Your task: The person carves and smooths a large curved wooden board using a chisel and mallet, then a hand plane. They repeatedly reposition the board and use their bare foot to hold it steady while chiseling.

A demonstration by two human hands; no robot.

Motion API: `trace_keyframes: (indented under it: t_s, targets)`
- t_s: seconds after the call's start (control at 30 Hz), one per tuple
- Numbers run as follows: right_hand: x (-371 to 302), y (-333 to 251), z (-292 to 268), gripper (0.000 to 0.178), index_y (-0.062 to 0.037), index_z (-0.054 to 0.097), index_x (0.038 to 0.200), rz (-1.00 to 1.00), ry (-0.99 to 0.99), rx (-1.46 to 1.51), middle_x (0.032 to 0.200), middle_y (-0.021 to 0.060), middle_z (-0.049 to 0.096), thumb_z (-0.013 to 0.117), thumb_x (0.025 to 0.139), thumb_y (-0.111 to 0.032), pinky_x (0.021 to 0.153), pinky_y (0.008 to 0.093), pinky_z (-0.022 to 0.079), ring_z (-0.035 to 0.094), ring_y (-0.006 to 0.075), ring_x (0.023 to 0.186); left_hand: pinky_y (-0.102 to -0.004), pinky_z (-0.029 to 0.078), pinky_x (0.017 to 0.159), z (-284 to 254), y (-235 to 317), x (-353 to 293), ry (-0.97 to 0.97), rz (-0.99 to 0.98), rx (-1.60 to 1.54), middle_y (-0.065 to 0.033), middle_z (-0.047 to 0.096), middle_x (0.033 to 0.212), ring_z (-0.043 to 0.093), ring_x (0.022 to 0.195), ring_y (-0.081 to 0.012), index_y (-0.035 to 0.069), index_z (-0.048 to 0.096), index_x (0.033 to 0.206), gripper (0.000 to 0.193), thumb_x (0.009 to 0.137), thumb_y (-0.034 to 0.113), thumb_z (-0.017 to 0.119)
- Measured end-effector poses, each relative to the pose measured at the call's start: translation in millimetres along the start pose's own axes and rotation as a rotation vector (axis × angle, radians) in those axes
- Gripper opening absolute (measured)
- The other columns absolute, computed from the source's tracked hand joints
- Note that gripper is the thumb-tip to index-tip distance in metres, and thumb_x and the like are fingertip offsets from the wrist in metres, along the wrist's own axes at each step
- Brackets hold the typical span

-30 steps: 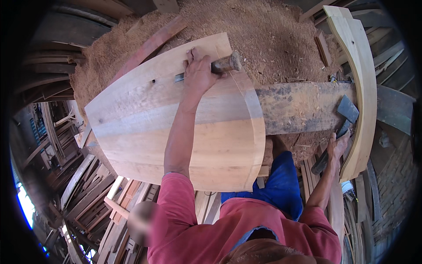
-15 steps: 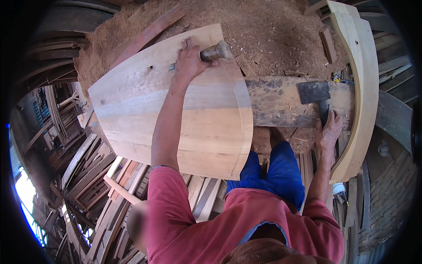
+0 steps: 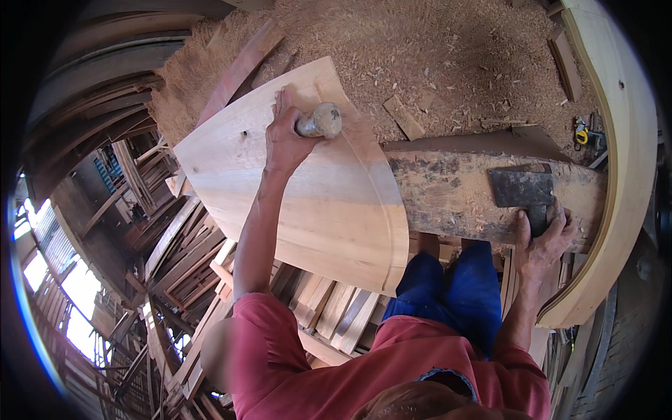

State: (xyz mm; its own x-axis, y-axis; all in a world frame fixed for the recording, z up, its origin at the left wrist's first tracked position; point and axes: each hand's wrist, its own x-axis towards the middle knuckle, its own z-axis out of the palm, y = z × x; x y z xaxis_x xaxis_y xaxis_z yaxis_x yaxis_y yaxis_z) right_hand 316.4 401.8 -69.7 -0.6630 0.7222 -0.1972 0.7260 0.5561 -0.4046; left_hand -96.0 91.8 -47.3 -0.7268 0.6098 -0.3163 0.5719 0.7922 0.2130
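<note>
My left hand (image 3: 287, 136) is closed around a chisel (image 3: 320, 122) over the far part of a broad, pale wooden panel (image 3: 308, 210). The round butt of its handle faces up, and my fingers hide the blade. The panel tapers to the left and has a curved right edge with a line running along it. At the right, my right hand (image 3: 544, 241) grips the short dark handle of a black, block-headed mallet (image 3: 521, 187). The mallet head appears over a rough, stained plank (image 3: 448, 189); I cannot tell whether it touches.
A curved pale timber piece (image 3: 626, 140) stands along the right. Sawdust and chips (image 3: 448, 63) cover the far ground, with a loose wood scrap (image 3: 404, 117) on it. A yellow-and-black tool (image 3: 582, 133) lies near the curved piece. Stacked boards (image 3: 336, 308) fill the near left.
The whole view has shifted and turned. The chisel handle now points more upward, and its blade, partly visible before, is hidden. Both hands keep their holds.
</note>
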Motion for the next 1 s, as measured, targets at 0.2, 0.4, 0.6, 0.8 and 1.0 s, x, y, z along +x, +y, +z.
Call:
trace_keyframes:
  t_s: [0.2, 0.4, 0.6, 0.8, 1.0]
  targets:
    - [5, 7, -2, 0.07, -0.0015, 0.051, 0.143, -0.029, -0.013, 0.045, 0.129, 0.0261, 0.05, 0.084, 0.086, -0.028, 0.1, 0.054, 0.04, 0.051, 0.0438, 0.119, -0.0426, 0.035, 0.123, 1, 2, 6, -0.055, -0.052, -0.066, -0.0394, 0.029, 0.159, 0.025, 0.154, -0.0479, 0.001, 0.058, 0.09, 0.04, 0.071, 0.011, 0.091]
    - [6, 8, -5, 0.055, -0.0004, 0.054, 0.127, -0.016, -0.093, 0.057, 0.13, 0.0272, 0.05, 0.081, 0.09, -0.03, 0.099, 0.0565, 0.041, 0.051, 0.0468, 0.12, -0.0422, 0.037, 0.122, 3, -4, 7, -0.057, -0.035, -0.084, -0.0403, 0.031, 0.158, 0.026, 0.154, -0.0473, 0.001, 0.059, 0.091, 0.042, 0.071, 0.015, 0.093]
    - [5, 0, -4, 0.053, -0.0006, 0.054, 0.122, -0.072, -0.015, -0.004, 0.123, 0.0247, 0.054, 0.083, 0.087, -0.029, 0.093, 0.0556, 0.041, 0.052, 0.0447, 0.113, -0.0479, 0.036, 0.122, -3, 3, 8, -0.065, -0.083, -0.174, -0.0416, 0.044, 0.149, 0.04, 0.147, -0.0507, 0.001, 0.059, 0.085, 0.056, 0.06, 0.029, 0.101]
    - [-1, -3, 0, 0.056, -0.0027, 0.058, 0.123, -0.054, 0.041, -0.068, 0.121, 0.0242, 0.056, 0.085, 0.084, -0.032, 0.095, 0.0565, 0.043, 0.054, 0.0453, 0.113, -0.0512, 0.029, 0.126, 10, -11, 7, 0.04, 0.055, -0.048, -0.0382, 0.044, 0.151, 0.036, 0.15, -0.0485, -0.002, 0.063, 0.089, 0.066, 0.06, 0.046, 0.098]
    - [0, -5, 2, 0.058, -0.0035, 0.058, 0.122, -0.011, 0.07, -0.13, 0.12, 0.0238, 0.056, 0.086, 0.082, -0.034, 0.095, 0.0547, 0.045, 0.055, 0.0443, 0.113, -0.0499, 0.023, 0.128, -2, -2, 11, -0.083, -0.02, -0.034, -0.0355, 0.03, 0.163, 0.023, 0.156, -0.0465, -0.005, 0.069, 0.104, 0.076, 0.066, 0.056, 0.093]
